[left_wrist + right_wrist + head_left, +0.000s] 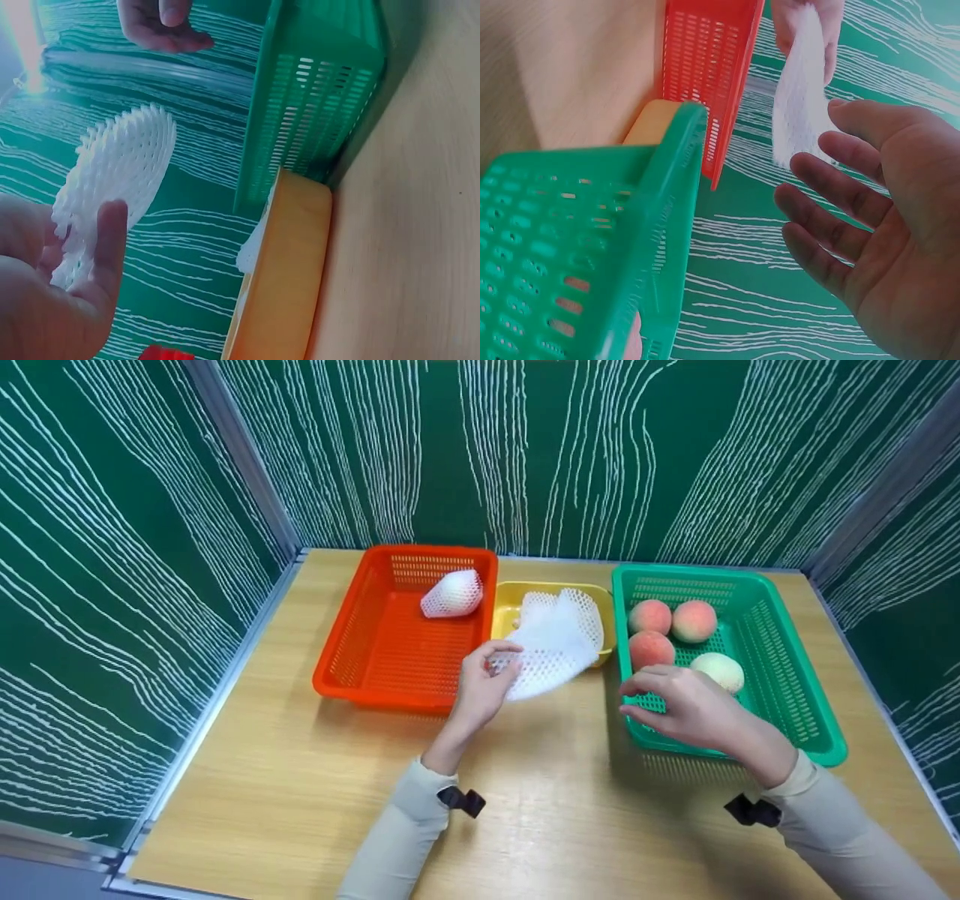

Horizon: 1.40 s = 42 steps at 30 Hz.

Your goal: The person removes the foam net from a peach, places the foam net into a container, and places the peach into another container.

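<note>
My left hand (482,681) pinches a white foam fruit net (546,669) between thumb and fingers, in front of the yellow basket (510,594). In the left wrist view the foam net (120,165) fans out flat beyond the thumb. Over the near left part of the green basket (806,660) hovers my right hand (686,701), holding nothing, fingers loosely bent; the right wrist view shows its fingers (832,202) spread apart. Several peaches lie in that basket: reddish ones (694,621) and a pale one (718,672) partly behind the right hand.
At the left stands a red basket (405,660) with a pale fruit in a foam net (454,593) in its far right corner. More foam nets (585,611) lie in the yellow basket. Green panels (442,457) with white lines enclose the wooden table (525,780).
</note>
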{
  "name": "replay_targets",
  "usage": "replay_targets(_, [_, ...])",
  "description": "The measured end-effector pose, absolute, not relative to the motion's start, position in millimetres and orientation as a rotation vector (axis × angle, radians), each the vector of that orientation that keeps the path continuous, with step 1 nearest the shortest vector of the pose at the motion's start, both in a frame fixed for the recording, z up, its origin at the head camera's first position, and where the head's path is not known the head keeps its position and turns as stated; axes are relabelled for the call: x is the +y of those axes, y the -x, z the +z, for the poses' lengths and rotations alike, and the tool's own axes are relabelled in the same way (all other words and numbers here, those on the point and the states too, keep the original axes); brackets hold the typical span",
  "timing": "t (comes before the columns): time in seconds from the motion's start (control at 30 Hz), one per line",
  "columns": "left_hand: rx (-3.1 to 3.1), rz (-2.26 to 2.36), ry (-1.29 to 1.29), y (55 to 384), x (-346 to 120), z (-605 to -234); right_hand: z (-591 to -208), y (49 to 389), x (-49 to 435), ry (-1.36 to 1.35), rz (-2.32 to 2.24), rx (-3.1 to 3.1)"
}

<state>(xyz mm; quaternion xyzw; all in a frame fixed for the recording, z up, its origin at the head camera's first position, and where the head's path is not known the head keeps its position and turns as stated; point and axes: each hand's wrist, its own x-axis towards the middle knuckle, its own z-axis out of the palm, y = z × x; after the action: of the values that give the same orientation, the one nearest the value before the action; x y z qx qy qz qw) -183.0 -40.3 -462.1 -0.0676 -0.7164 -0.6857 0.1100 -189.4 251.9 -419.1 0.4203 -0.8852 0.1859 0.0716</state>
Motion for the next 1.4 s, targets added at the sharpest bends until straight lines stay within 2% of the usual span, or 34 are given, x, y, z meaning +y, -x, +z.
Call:
replay_targets(0.23, [-2.079, -1.837, 0.143, 207.3, -11.7, -465.3, -424.6, 184.3, 249.9, -1.281, 0.568, -2.645])
replay_targets(0.47, [-2.171, -1.786, -0.075, 230.0, 13.0, -468.2, -431.0, 180.8, 246.2, -1.306, 0.597, -2.676])
replay_targets(0.83, [-2.293, -1.694, -0.325, 268.2, 20.5, -482.4, -438.5, 178.3, 244.8, -1.290, 0.650, -2.736])
replay_targets(1.1, [-2.586, -1.360, -0.226, 276.1, 18.5, -495.4, -439.7, 176.5, 244.0, -1.298, 0.689, -2.725])
replay_targets(1.4, [-2.938, -0.590, -0.147, 275.6, 19.2, -506.8, -447.0, 175.5, 247.1, -1.308, 0.718, -2.666])
